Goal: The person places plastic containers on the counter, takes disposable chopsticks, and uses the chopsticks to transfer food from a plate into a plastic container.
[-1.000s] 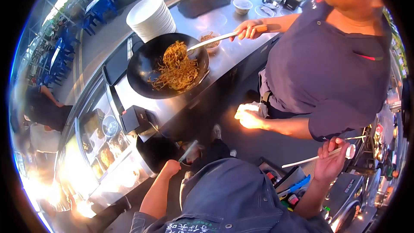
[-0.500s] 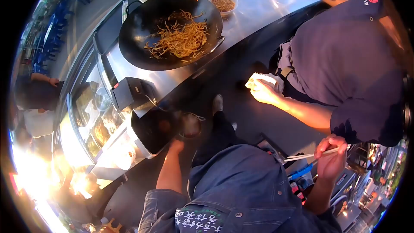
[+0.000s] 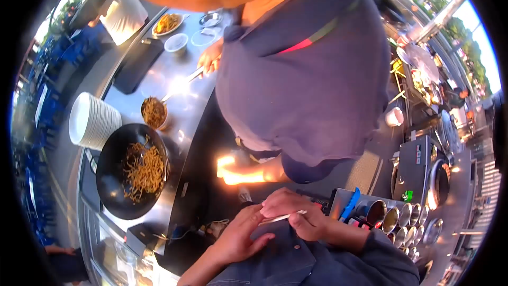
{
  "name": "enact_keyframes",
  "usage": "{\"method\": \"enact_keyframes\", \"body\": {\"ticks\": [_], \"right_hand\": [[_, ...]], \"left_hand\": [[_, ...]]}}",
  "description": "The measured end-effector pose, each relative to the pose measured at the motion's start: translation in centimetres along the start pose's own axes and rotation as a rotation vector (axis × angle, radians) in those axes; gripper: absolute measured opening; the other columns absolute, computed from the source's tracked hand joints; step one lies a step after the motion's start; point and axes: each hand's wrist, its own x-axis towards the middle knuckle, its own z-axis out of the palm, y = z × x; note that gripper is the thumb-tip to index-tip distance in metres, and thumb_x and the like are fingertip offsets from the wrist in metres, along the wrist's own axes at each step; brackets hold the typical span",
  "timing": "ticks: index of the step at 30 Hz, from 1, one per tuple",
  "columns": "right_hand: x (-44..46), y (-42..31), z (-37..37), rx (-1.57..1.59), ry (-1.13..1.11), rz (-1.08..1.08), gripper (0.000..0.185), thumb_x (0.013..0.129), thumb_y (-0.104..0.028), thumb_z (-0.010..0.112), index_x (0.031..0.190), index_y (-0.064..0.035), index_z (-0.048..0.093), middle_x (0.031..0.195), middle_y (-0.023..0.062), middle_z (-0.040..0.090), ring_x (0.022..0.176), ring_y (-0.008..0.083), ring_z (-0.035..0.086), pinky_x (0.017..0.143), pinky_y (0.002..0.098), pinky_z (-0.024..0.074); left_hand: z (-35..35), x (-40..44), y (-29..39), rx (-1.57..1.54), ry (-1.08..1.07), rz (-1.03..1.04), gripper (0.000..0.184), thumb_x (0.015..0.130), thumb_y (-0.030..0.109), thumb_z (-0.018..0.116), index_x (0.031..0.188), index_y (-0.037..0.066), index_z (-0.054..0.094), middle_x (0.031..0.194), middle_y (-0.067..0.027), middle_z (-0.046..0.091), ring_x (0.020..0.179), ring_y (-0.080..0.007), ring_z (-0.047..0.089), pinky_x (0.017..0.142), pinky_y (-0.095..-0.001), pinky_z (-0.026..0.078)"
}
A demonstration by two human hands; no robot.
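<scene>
A black wok (image 3: 117,172) is being supported by the metal counter (image 3: 198,111), and a heap of noodles (image 3: 145,172) is being held inside it, mostly toward its right side in the view. Well apart from the wok, below and to its right in the view, a pair of pale chopsticks (image 3: 283,217) is being grasped in the right hand (image 3: 296,216). The right hand is being met at the fingers by the left hand (image 3: 236,238), which is being kept unclenched, with its fingers extended and its thumb spread.

Just above the wok in the view, a round container (image 3: 166,123) of noodles is being borne by the counter. Over that container, a long-handled utensil (image 3: 195,74) is being gripped by a co-worker's hand (image 3: 211,57). The co-worker's other hand (image 3: 241,173) is being strongly lit, to the right of the wok; whether anything is being held in it cannot be told. Beside the wok, at its upper left, white plates (image 3: 95,122) are being kept in a stack. Farther above the wok, a black tray (image 3: 138,66) and a white bowl (image 3: 175,43) are being borne by the counter.
</scene>
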Motion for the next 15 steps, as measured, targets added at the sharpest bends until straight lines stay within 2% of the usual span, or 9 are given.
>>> {"method": "enact_keyframes", "body": {"ticks": [2,5,6,7,8,10,12,14,15], "right_hand": [[0.9,-0.7,-0.4,-0.111,-0.021,-0.01,0.035,0.102,-0.026,0.042,0.119,-0.0018,0.06,0.114,0.0113,0.062,0.109,0.0311,0.054,0.098,0.0417,0.0401],[1.9,-4.5,-4.4,-0.019,-0.061,0.007,0.037,0.097,-0.027,0.051,0.12,0.0004,0.06,0.111,0.0153,0.062,0.104,0.035,0.058,0.094,0.044,0.0439],[1.6,-5.9,-6.6,0.062,-0.109,0.026,0.039,0.095,-0.028,0.055,0.119,0.0022,0.06,0.109,0.0164,0.062,0.102,0.0361,0.06,0.092,0.0448,0.0457],[1.3,-6.7,-8.8,0.364,-0.03,-0.03,0.045,0.089,-0.03,0.064,0.115,0.0062,0.061,0.106,0.0182,0.063,0.096,0.0348,0.063,0.087,0.0437,0.0491],[0.9,-7.1,-10.9,0.343,-0.005,-0.042,0.045,0.089,-0.03,0.064,0.115,0.0062,0.061,0.106,0.0182,0.063,0.096,0.0348,0.063,0.087,0.0437,0.0491],[0.3,-7.4,-14.8,0.582,0.166,-0.047,0.047,0.087,-0.032,0.067,0.11,0.0084,0.061,0.104,0.0187,0.064,0.093,0.0296,0.064,0.085,0.0393,0.0495],[2.0,-6.1,-18.1,0.207,0.283,-0.01,0.043,0.088,-0.033,0.068,0.108,0.0054,0.062,0.106,0.0181,0.061,0.086,0.0254,0.062,0.078,0.0348,0.0497],[3.9,-3.4,-21.6,0.056,0.02,-0.088,0.043,0.088,-0.032,0.069,0.11,0.0032,0.061,0.107,0.0158,0.06,0.089,0.024,0.061,0.077,0.0343,0.0497],[4.9,-2.5,-22.6,0.09,-0.119,-0.02,0.043,0.088,-0.032,0.069,0.111,0.0026,0.06,0.108,0.0147,0.06,0.092,0.0232,0.06,0.078,0.0341,0.0494]], "left_hand": [[0.7,0.8,-1.3,-0.06,-0.176,-0.086,0.038,0.08,0.01,0.072,0.114,0.002,0.058,0.103,-0.0186,0.063,0.093,-0.0372,0.062,0.081,-0.0378,0.051],[-0.9,3.4,-2.9,-0.001,-0.227,0.092,0.026,0.083,0.007,0.067,0.108,0.004,0.059,0.096,-0.0167,0.064,0.085,-0.0374,0.063,0.074,-0.0363,0.052],[-2.2,4.4,-2.4,0.005,-0.357,-0.03,0.022,0.085,0.007,0.064,0.106,0.003,0.061,0.093,-0.0181,0.063,0.084,-0.0378,0.063,0.073,-0.0378,0.052],[-3.6,5.2,-1.5,0.017,-0.486,-0.16,0.018,0.087,0.007,0.061,0.105,0.003,0.062,0.09,-0.0194,0.063,0.083,-0.0382,0.062,0.071,-0.0394,0.052],[-4.1,5.6,-1.6,0.087,-0.587,-0.276,0.018,0.089,0.01,0.059,0.105,0.002,0.064,0.091,-0.0186,0.064,0.082,-0.0362,0.064,0.071,-0.0385,0.052],[-4.3,7.1,-2.2,0.197,-0.743,-0.452,0.019,0.09,0.012,0.058,0.105,0.002,0.065,0.092,-0.0178,0.065,0.082,-0.034,0.065,0.07,-0.0377,0.052],[-2.9,9.1,-3.6,0.224,-0.774,-0.558,0.02,0.09,0.013,0.058,0.105,0.002,0.065,0.092,-0.0177,0.065,0.083,-0.0338,0.065,0.07,-0.0379,0.052],[-0.6,11.2,-5.3,0.215,-0.719,-0.644,0.02,0.09,0.013,0.058,0.105,0.002,0.065,0.093,-0.0176,0.066,0.083,-0.0336,0.065,0.07,-0.0381,0.053],[0.6,12.2,-6.1,0.204,-0.683,-0.689,0.021,0.089,0.013,0.058,0.105,0.002,0.065,0.093,-0.0176,0.066,0.083,-0.0335,0.065,0.07,-0.0382,0.053]]}}
